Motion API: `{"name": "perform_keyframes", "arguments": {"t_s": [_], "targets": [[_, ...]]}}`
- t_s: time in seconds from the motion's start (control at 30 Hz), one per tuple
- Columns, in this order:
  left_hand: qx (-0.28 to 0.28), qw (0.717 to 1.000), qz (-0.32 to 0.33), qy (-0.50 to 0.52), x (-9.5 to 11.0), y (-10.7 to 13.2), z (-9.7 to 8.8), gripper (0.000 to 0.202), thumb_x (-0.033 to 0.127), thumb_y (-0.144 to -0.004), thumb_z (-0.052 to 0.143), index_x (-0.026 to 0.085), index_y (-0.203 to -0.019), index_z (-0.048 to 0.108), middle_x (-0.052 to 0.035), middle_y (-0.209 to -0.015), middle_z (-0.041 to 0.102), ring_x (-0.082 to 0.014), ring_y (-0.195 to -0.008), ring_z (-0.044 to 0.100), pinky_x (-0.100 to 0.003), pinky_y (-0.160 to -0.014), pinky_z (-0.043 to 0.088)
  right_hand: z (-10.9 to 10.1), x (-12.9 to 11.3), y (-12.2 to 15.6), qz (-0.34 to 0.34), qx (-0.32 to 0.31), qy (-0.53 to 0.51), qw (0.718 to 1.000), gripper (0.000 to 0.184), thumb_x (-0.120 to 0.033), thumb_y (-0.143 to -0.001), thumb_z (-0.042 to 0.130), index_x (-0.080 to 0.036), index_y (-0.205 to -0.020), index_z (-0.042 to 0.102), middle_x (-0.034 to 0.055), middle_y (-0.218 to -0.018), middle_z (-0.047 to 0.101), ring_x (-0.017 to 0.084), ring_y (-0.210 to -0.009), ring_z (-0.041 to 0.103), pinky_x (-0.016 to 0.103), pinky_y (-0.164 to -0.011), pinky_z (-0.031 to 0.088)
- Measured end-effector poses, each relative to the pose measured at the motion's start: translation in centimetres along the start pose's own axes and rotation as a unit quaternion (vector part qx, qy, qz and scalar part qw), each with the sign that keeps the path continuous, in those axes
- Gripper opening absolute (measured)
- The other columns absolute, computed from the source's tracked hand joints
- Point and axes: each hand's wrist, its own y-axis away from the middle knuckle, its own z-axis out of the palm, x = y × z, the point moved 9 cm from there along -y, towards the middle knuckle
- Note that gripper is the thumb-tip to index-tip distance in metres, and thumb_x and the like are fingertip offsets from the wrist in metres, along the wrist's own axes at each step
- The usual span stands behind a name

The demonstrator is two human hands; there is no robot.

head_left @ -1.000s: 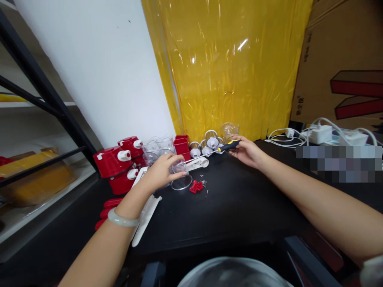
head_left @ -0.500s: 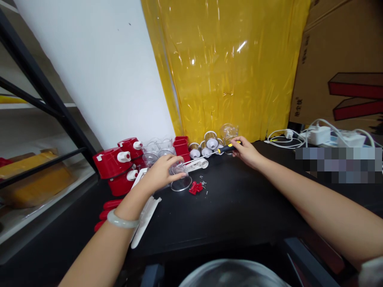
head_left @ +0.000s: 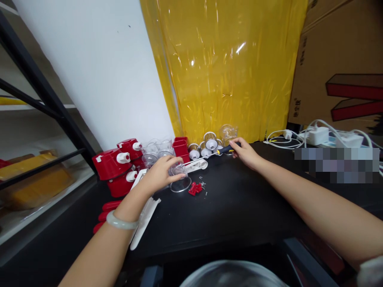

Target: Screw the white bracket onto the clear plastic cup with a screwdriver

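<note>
My left hand point(head_left: 160, 173) is closed round a clear plastic cup point(head_left: 180, 178) that rests mouth-down on the black table point(head_left: 233, 207). My right hand point(head_left: 245, 152) grips the yellow-and-black handle of a screwdriver point(head_left: 209, 154); its long shaft points left, with the tip at the cup under my left hand. Small red plastic clips point(head_left: 195, 188) and a few tiny screws point(head_left: 204, 185) lie just right of the cup.
Red housings point(head_left: 115, 164), clear cups point(head_left: 157, 149) and metal-banded parts point(head_left: 206, 145) crowd the back left by the yellow plastic sheet point(head_left: 224, 67). White plastic pieces point(head_left: 145, 217) lie near my left wrist. Chargers and cables point(head_left: 317, 135) sit right, under a cardboard box point(head_left: 344, 63). A shelf rack point(head_left: 42, 159) stands left.
Both hands hold their grip. The view has drifted slightly, and the right hand with the screwdriver handle has shifted a little left and down.
</note>
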Motion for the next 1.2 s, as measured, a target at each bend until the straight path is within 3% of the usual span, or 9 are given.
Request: {"name": "perform_keyframes", "arguments": {"t_s": [0.23, 0.33, 0.47, 0.57, 0.8, 0.93, 1.03, 1.1, 1.2], "targets": [[0.004, 1.0, 0.001, -0.001, 0.0, 0.0, 0.0, 0.045, 0.056, -0.09, 0.067, 0.026, -0.124, 0.062, -0.0087, -0.119, 0.06, -0.03, -0.11, 0.059, -0.049, -0.099, 0.048, 1.0, -0.3, 0.9, 0.054, -0.043, -0.176, 0.982, 0.038, -0.018, -0.057, 0.072, -0.027, -0.091, 0.057, -0.0042, -0.077, 0.06, 0.013, -0.07, 0.058, 0.028, -0.062, 0.048], [0.002, 1.0, 0.0, 0.0, 0.0, 0.0, 0.0, 0.046, 0.056, -0.09, 0.067, 0.027, -0.125, 0.061, -0.0083, -0.119, 0.06, -0.0296, -0.11, 0.058, -0.049, -0.098, 0.048, 0.9, -0.2, 0.7, 0.051, -0.045, -0.173, 0.983, 0.029, -0.03, -0.064, 0.073, -0.026, -0.087, 0.055, -0.0023, -0.078, 0.06, 0.015, -0.071, 0.06, 0.03, -0.062, 0.05], [0.004, 1.0, -0.003, 0.003, -0.1, 0.0, 0.0, 0.045, 0.056, -0.089, 0.067, 0.028, -0.125, 0.062, -0.0078, -0.119, 0.06, -0.0295, -0.11, 0.058, -0.048, -0.098, 0.048, 0.0, 0.3, -0.1, 0.021, -0.001, -0.037, 0.999, 0.036, -0.055, -0.074, 0.072, -0.024, -0.081, 0.054, -0.0029, -0.066, 0.055, 0.011, -0.055, 0.05, 0.026, -0.05, 0.043], [0.004, 1.0, 0.0, 0.002, -0.2, 0.0, 0.0, 0.045, 0.056, -0.09, 0.067, 0.028, -0.125, 0.062, -0.0078, -0.12, 0.06, -0.0298, -0.111, 0.058, -0.048, -0.099, 0.048, -0.1, 0.5, -0.3, 0.015, 0.005, -0.019, 1.0, 0.037, -0.051, -0.07, 0.076, -0.024, -0.082, 0.055, -0.0041, -0.065, 0.054, 0.009, -0.052, 0.046, 0.024, -0.05, 0.041], [0.005, 1.0, 0.006, -0.006, -0.1, 0.1, 0.0, 0.045, 0.056, -0.09, 0.067, 0.027, -0.124, 0.061, -0.0083, -0.12, 0.061, -0.0296, -0.11, 0.059, -0.046, -0.099, 0.047, 1.1, 0.1, 0.7, 0.075, -0.048, -0.207, 0.974, 0.033, -0.018, -0.057, 0.069, -0.026, -0.087, 0.057, -0.003, -0.077, 0.06, 0.013, -0.07, 0.058, 0.028, -0.063, 0.049], [0.002, 1.0, 0.001, -0.009, 0.0, 0.1, -0.1, 0.045, 0.056, -0.09, 0.067, 0.027, -0.124, 0.061, -0.0085, -0.12, 0.061, -0.0294, -0.109, 0.059, -0.045, -0.097, 0.048, 0.8, 0.4, 0.4, 0.073, -0.03, -0.194, 0.978, 0.025, -0.037, -0.069, 0.072, -0.024, -0.083, 0.055, -0.002, -0.074, 0.059, 0.014, -0.067, 0.058, 0.029, -0.062, 0.05], [0.001, 1.0, 0.002, -0.008, 0.1, 0.0, -0.1, 0.046, 0.056, -0.09, 0.067, 0.026, -0.124, 0.061, -0.0089, -0.12, 0.06, -0.029, -0.11, 0.059, -0.045, -0.098, 0.048, 0.2, 0.7, -0.1, 0.049, -0.002, -0.081, 0.995, 0.039, -0.058, -0.074, 0.071, -0.024, -0.081, 0.053, -0.0037, -0.063, 0.054, 0.012, -0.054, 0.052, 0.028, -0.054, 0.046], [0.004, 1.0, 0.003, -0.005, 0.1, 0.0, -0.1, 0.044, 0.054, -0.09, 0.068, 0.026, -0.124, 0.062, -0.0086, -0.121, 0.06, -0.0287, -0.11, 0.059, -0.044, -0.099, 0.047, 0.1, 0.6, -0.2, 0.035, 0.004, -0.024, 0.999, 0.043, -0.059, -0.07, 0.075, -0.023, -0.081, 0.054, -0.0058, -0.059, 0.051, 0.009, -0.049, 0.046, 0.026, -0.05, 0.042], [0.004, 1.0, 0.001, -0.004, 0.2, 0.0, -0.2, 0.043, 0.051, -0.09, 0.069, 0.025, -0.123, 0.062, -0.0084, -0.12, 0.06, -0.0282, -0.109, 0.059, -0.044, -0.098, 0.048, 0.2, 0.5, 0.2, 0.054, 0.007, -0.067, 0.996, 0.039, -0.045, -0.063, 0.08, -0.023, -0.082, 0.054, -0.0064, -0.061, 0.054, 0.008, -0.05, 0.047, 0.024, -0.051, 0.041]]}}
